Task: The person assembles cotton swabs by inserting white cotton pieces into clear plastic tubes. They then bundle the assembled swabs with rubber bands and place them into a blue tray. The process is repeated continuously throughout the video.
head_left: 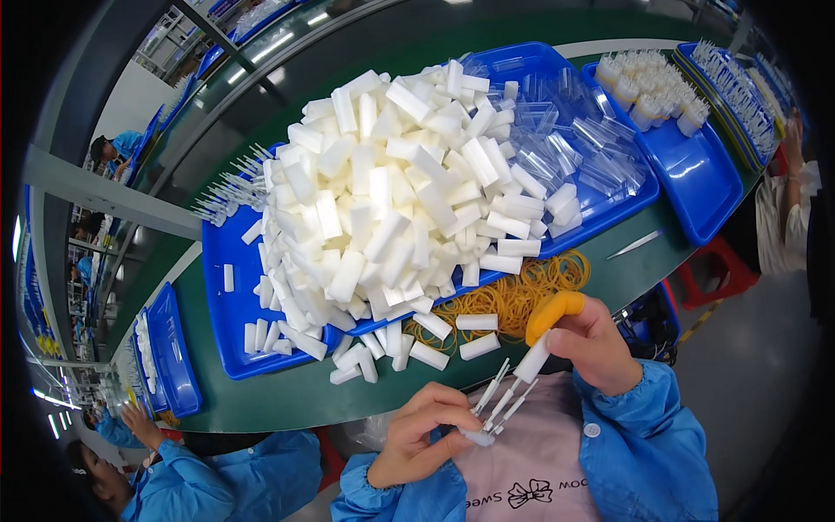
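A strip of green table (261, 402) shows between the big blue tray (228, 326) and the near edge; white blocks (365, 196) heap above the tray's rim. On the person's side of that edge, before the shirt (531, 452), the left hand (424, 433) pinches a pronged piece (479, 438) at its base; the right hand (600, 345) pinches a smooth, oblong block (531, 359), its lower end meeting one of the slim pale rods (504, 402).

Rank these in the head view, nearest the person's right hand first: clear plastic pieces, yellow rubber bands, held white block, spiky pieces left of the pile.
1. White block: in the right hand.
2. Yellow rubber bands: just up-left of it.
3. Clear plastic pieces: well above.
4. Spiky pieces: far left, past the white pile.
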Demonstrator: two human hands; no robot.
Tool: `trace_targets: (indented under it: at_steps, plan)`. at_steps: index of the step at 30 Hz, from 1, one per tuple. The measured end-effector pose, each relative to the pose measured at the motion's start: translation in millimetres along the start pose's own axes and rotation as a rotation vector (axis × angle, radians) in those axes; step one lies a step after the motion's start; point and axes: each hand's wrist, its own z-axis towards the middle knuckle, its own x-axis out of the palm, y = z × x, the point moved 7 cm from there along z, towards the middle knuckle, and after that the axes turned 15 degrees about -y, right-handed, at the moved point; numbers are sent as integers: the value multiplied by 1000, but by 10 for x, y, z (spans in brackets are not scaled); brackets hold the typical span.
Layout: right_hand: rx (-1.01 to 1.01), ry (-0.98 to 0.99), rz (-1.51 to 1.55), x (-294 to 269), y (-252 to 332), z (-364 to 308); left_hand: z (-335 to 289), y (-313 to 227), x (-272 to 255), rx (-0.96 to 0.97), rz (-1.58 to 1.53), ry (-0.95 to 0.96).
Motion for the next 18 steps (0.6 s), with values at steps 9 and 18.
trace_targets:
  at_steps: [9, 18]
  plan:
    - [-208, 272, -283, 333, -14, -136, 9, -127, -9, 251, 220, -139]
    - [-818, 88, -949, 441, 287, 77, -41, 53, -289, 135, 62, -400]
